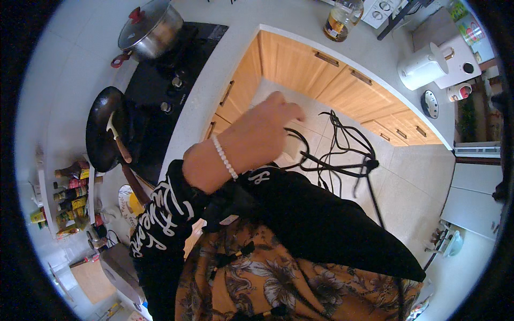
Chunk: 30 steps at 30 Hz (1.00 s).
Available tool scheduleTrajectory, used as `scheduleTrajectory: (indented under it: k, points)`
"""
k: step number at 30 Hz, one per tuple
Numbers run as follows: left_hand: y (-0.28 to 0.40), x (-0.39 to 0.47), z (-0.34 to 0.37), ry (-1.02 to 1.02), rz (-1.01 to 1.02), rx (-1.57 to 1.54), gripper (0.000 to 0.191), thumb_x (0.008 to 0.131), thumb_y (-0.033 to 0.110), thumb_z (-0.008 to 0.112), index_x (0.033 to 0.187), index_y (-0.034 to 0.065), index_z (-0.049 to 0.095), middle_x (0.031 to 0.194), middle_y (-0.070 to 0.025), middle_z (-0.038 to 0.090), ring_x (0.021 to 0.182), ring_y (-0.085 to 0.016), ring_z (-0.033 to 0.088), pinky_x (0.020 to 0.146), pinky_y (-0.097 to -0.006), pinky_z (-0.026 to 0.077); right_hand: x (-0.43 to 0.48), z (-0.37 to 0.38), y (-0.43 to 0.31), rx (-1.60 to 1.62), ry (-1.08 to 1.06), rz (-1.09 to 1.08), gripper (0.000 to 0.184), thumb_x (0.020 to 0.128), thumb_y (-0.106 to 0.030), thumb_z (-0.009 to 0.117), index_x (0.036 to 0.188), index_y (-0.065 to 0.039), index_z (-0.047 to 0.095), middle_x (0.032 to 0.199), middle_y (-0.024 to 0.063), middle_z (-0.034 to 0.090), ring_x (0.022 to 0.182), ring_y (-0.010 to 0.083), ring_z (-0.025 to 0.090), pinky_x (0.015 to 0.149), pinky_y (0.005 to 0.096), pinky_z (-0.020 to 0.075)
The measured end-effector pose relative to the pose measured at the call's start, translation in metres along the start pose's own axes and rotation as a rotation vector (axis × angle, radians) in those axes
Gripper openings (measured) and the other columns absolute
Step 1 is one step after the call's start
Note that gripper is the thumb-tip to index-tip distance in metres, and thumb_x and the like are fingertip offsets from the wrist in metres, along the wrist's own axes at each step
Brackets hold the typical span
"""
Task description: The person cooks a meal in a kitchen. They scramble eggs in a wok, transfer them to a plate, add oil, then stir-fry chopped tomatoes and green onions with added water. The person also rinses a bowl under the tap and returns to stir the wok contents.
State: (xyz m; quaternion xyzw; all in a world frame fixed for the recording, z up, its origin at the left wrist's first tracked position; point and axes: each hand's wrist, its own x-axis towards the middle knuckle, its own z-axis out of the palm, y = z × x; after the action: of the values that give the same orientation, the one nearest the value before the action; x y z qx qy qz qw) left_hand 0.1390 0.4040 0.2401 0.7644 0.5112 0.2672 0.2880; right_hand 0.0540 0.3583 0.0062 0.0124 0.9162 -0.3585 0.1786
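Observation:
My left hand [253,138], wearing a white bead bracelet [224,156], is raised in front of my body with its fingers curled and blurred. Its palm side faces away, so whether it grips anything is hidden. From behind it emerges a bundle of black cords [371,164], looped and gathered at a dark knot on the right. My right sleeve [321,216] crosses towards the left wrist. The right hand itself is hidden behind the left. A brown floral apron [277,281] covers my front.
Left stand a black gas hob [160,92], a wok [100,132] with a spatula [118,140], and a steel pot [156,36] with a glass lid. An oil bottle [339,24] and a white kettle [421,68] occupy the far counter. Wooden cabinets [297,60] edge the tiled floor.

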Motion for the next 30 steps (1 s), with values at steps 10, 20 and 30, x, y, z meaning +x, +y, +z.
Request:
scheduleTrajectory:
  k: [10, 20, 30]
  points:
    - [-0.012, -0.029, -0.029, 0.328, -0.187, 0.007, 0.014, 0.081, 0.0, 0.054, 0.092, 0.0044, 0.061, 0.089, -0.012, 0.06, 0.084, -0.029, 0.059, 0.075, -0.0335, 0.047, 0.013, 0.006, 0.016, 0.046, -0.028, 0.024, 0.02, 0.08, -0.014, 0.057, 0.096, -0.007, 0.065, 0.093, 0.0109, 0.066, 0.085, 0.0272, 0.062, 0.068, 0.0413, 0.0507]
    - [0.007, -0.044, -0.052, 0.793, -0.382, -0.931, 0.016, 0.086, 0.004, 0.049, 0.1, 0.0009, 0.055, 0.064, 0.0019, 0.042, 0.057, -0.007, 0.036, 0.052, -0.021, 0.029, 0.017, 0.004, 0.026, 0.072, -0.036, 0.021, 0.02, 0.081, -0.015, 0.056, 0.098, -0.007, 0.065, 0.093, 0.0105, 0.066, 0.084, 0.0258, 0.062, 0.068, 0.0399, 0.0508]
    - [-0.021, -0.119, -0.041, 0.862, -0.573, -0.777, 0.021, 0.084, 0.0, 0.05, 0.104, 0.0033, 0.055, 0.068, 0.0017, 0.044, 0.058, -0.008, 0.039, 0.055, -0.0203, 0.032, 0.018, -0.008, 0.041, 0.094, -0.035, 0.023, 0.021, 0.082, -0.016, 0.056, 0.1, -0.006, 0.064, 0.093, 0.0101, 0.065, 0.083, 0.0244, 0.061, 0.068, 0.0386, 0.0509]
